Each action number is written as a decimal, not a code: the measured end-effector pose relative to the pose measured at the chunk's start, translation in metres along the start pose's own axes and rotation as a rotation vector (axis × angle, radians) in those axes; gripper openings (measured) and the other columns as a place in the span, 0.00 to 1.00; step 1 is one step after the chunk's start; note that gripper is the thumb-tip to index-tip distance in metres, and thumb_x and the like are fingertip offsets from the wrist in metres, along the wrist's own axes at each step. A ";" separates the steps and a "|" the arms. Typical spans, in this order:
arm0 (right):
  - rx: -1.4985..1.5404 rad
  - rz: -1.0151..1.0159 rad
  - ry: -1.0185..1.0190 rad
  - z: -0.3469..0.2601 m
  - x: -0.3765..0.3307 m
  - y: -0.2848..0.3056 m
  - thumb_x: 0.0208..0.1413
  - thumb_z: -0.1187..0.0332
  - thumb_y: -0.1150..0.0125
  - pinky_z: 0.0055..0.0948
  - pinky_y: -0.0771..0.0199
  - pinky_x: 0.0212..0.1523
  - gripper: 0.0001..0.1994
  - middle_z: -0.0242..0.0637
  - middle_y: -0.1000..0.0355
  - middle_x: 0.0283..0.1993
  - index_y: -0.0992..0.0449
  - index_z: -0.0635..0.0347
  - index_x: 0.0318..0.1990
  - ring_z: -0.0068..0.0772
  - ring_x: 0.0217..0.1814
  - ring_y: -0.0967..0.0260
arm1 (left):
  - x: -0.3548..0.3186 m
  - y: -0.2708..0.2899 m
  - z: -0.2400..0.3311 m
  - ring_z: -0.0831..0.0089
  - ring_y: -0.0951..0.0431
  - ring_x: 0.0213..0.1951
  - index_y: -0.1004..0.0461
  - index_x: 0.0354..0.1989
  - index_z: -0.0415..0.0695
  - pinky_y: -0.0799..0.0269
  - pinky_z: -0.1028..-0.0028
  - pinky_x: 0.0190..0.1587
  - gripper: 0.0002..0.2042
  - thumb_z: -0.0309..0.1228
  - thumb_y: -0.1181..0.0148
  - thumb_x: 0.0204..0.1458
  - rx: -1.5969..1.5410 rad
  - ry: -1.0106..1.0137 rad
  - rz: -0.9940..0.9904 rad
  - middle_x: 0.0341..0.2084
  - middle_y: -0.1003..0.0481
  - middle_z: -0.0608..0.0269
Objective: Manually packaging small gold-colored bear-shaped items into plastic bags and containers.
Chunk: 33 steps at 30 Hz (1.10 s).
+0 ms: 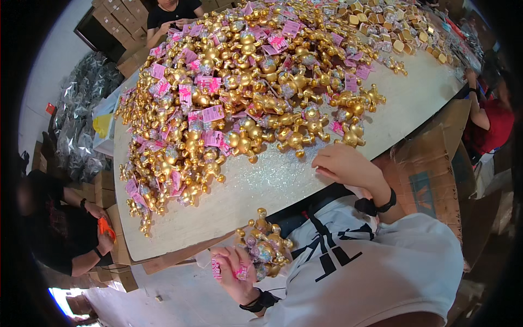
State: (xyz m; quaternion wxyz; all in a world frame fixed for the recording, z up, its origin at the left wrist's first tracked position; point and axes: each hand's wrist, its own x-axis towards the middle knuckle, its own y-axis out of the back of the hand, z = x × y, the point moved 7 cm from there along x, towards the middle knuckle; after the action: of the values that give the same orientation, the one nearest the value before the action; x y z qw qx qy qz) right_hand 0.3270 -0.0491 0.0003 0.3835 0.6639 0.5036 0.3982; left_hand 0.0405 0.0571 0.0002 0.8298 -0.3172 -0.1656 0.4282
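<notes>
Beside my body, off the near edge of the table, my left hand point(234, 272) is closed on a bunch of gold bear-shaped figurines point(267, 240). Pink printed tags point(239, 272) stick out between its fingers. My right hand point(343, 163) is over the table's near edge, its fingers loosely bent and a little apart, with nothing seen in them. Just beyond it lies one gold figurine point(353, 134) at the border of a large heap of figurines point(245, 98), many with pink tags and shiny, see-through parts.
Silvery glitter speckles the pale table point(261, 180). Small gold-and-clear boxes point(403, 32) are piled at the far right. Co-workers stand at the left point(60, 223), far side point(173, 13) and right point(493, 122). An open cardboard box point(425, 174) is by my right arm.
</notes>
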 end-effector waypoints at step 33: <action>-0.051 -0.004 0.481 -0.073 0.007 -0.085 0.43 0.68 0.44 0.34 0.42 0.47 0.19 0.32 0.37 0.37 0.29 0.58 0.46 0.33 0.44 0.41 | -0.031 0.033 -0.039 0.82 0.47 0.18 0.35 0.29 0.42 0.55 0.81 0.17 0.17 0.44 0.45 0.55 -0.096 0.606 -0.050 0.15 0.45 0.71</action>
State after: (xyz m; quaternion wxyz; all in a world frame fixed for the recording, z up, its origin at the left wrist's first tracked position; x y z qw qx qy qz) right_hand 0.2309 -0.0179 -0.0479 0.2699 0.5388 0.5717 0.5568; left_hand 0.0235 0.0313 -0.0510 0.8356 -0.4652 0.0618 0.2854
